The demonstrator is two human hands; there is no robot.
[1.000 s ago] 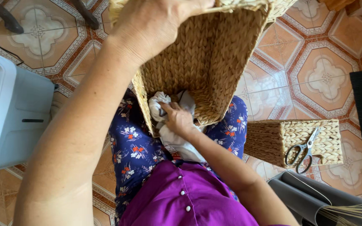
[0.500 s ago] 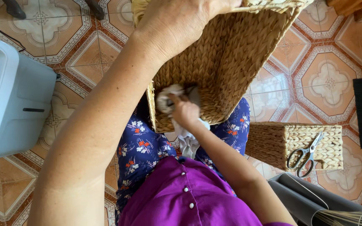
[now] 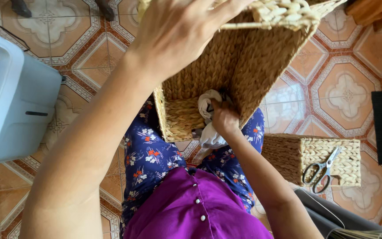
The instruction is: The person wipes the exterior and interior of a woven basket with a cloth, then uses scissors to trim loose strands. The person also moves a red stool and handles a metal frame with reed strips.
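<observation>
Big woven basket [image 3: 244, 66] sat tipped on the lap, mouth toward the body, its top edge cut off at 12 o'clock. Left hand [image 3: 177, 31] had a clenched grip on the rim up there, fingertips hidden behind the weave. Right hand [image 3: 224, 117], dead centre, was grasping a white cloth [image 3: 208, 132], half buried inside. At 4 o'clock, scissors [image 3: 319, 170] lay on a smaller woven box [image 3: 297, 155]. Grey plastic bin [image 3: 14, 97] at 9, partly out of view.

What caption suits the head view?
Left hand steadies a woven basket on the lap; right hand presses white cloth inside.
</observation>
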